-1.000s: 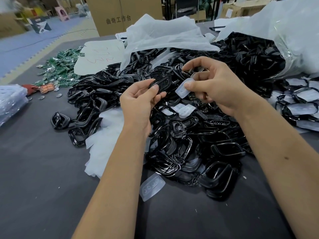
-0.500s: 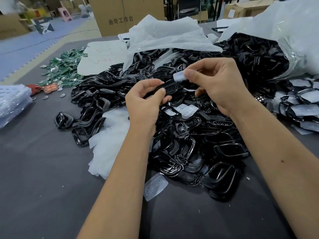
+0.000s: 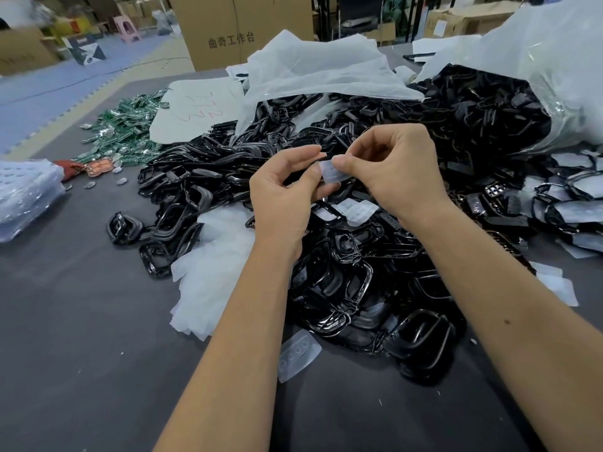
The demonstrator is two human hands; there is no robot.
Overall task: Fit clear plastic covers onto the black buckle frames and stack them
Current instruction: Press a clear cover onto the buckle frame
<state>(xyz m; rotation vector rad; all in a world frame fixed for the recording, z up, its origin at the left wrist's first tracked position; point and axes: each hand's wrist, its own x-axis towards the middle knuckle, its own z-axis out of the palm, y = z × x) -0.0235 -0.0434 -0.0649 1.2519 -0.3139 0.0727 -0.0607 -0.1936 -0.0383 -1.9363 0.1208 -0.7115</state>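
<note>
Both hands up over the buckle pile (image 3: 342,256). Right hand (image 3: 398,171) pinches a clear cover (image 3: 331,173). Left hand (image 3: 284,194), at its 9 o'clock, pinches the cover's other end.

Clear cover (image 3: 332,171) pinched above heaped black buckle frames (image 3: 342,256)

Dark grey table (image 3: 81,353); heaped black buckle frames (image 3: 342,288); loose clear cover (image 3: 298,355); green parts (image 3: 130,135) far left.

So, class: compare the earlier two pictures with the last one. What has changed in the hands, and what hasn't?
The right hand has carried the clear cover leftward, up against the left hand; both now pinch it. The black frame the left hand held is now hidden behind the fingers. The buckle pile and the loose cover on the table lie as before.
</note>
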